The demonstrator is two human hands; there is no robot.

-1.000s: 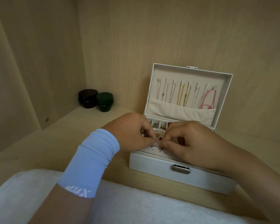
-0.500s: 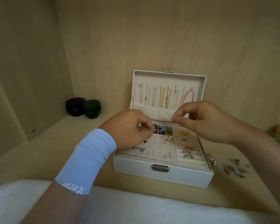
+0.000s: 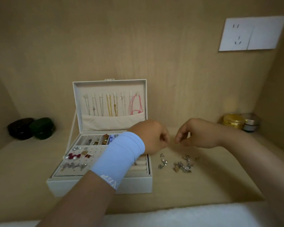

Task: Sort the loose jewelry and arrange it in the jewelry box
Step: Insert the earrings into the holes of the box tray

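Wooden shelf (image 3: 220,185) bears loose jewelry (image 3: 182,166) near left grip (image 3: 154,138) and right grip (image 3: 198,135), untouched

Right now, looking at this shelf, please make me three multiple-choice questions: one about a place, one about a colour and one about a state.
1. Where does the loose jewelry lie?
A. on the shelf, right of the jewelry box
B. in the fabric pocket
C. beside the dark jars

2. What colour is the cord at the right end of the lid?
A. green
B. pink
C. black

3. How is the lid?
A. shut and latched
B. open, standing upright
C. taken off, lying flat

Answers:
1 A: the pile lies on bare wood right of the box.
2 B: the cord is pink, right of the gold chains.
3 B: the lid stands behind the tray, with necklaces hanging in it.
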